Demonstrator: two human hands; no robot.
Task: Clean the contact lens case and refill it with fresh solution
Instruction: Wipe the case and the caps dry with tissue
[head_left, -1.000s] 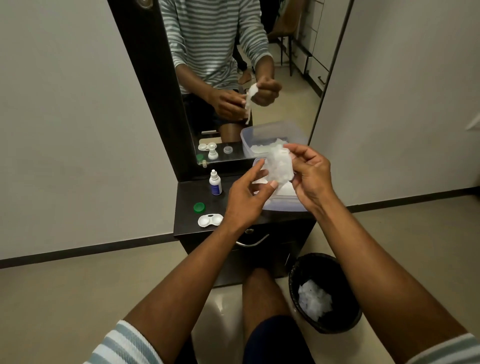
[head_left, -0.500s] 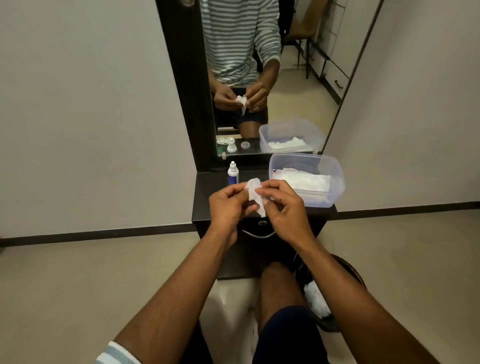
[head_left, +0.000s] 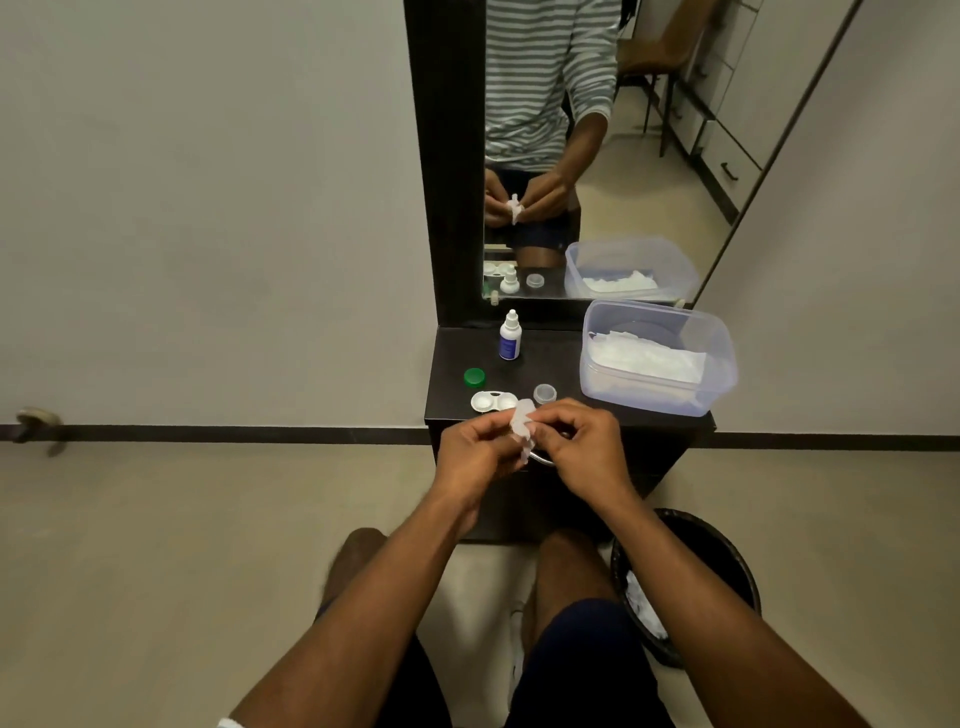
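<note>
On dark vanity top (head_left: 561, 358), left to right: green cap (head_left: 474, 378), open white lens case (head_left: 493, 401), solution bottle (head_left: 509, 336), clear cap (head_left: 544, 394), tissue tub (head_left: 657, 355). Below front edge, left hand (head_left: 475, 457) and right hand (head_left: 584, 449) pinch tissue (head_left: 522, 422) together.

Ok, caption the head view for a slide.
Both hands pinch a tissue over the open lens case, bottle and tissue tub behind.
</note>
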